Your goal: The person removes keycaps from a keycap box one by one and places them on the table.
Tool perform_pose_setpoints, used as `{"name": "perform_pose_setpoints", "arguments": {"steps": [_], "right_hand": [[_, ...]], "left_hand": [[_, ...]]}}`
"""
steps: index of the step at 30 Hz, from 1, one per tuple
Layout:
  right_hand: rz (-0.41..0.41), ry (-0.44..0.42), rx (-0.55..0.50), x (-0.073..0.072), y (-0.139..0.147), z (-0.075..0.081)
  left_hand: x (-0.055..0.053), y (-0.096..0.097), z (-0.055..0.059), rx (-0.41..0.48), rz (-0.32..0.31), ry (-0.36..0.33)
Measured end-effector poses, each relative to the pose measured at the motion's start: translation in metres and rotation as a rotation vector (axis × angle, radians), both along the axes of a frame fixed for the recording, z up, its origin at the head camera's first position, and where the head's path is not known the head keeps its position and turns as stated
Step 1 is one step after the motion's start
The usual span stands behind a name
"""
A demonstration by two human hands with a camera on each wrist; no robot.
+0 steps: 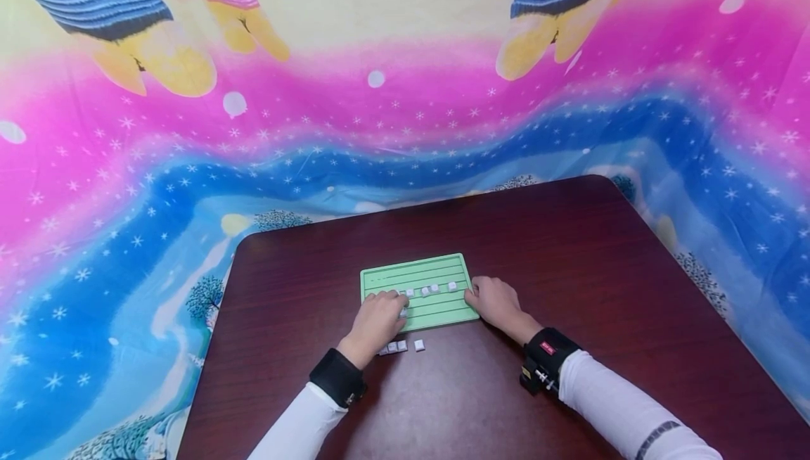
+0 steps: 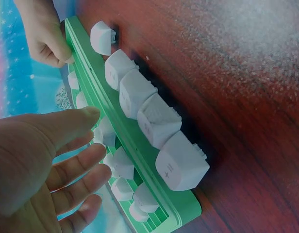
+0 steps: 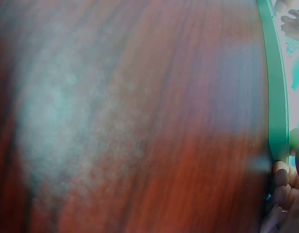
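A green grooved tray (image 1: 436,316) lies on the table, with white keycaps (image 1: 434,288) standing in its grooves. My left hand (image 1: 376,319) is over the tray's left part and hides some of them. In the left wrist view its thumb is extended and its fingers (image 2: 79,167) are loosely bent, close to a keycap (image 2: 107,131) in the tray; no hold on it shows. My right hand (image 1: 500,304) grips the tray's right edge. The right wrist view shows thumb and fingers at the tray's corner (image 3: 278,131).
Several loose keycaps (image 1: 402,346) lie in a row on the table (image 1: 468,390) along the tray's near side, with one keycap (image 1: 419,345) slightly apart. A patterned cloth (image 1: 380,129) hangs behind the table. Each wrist wears a black band (image 1: 549,354).
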State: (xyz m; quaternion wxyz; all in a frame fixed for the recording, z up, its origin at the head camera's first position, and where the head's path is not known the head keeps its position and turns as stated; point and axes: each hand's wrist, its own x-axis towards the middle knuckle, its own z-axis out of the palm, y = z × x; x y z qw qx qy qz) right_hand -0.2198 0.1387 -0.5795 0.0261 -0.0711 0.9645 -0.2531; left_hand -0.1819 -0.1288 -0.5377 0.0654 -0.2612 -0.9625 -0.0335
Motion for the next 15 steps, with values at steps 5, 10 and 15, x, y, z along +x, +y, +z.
{"name": "perform_pose_setpoints", "arguments": {"steps": [5,10,15], "right_hand": [[0.002,0.002,-0.010,0.0009,-0.0003,0.0009],[0.006,0.020,-0.018,0.0024,-0.0010,0.0023],[0.000,0.005,-0.006,0.0013,-0.0010,0.0013]], "left_hand": [[0.0005,0.0009,-0.0023,-0.012,-0.006,0.009],[-0.0001,0.0017,-0.0026,-0.011,-0.009,0.000],[-0.0009,0.0031,-0.0022,-0.022,-0.008,0.002]]}}
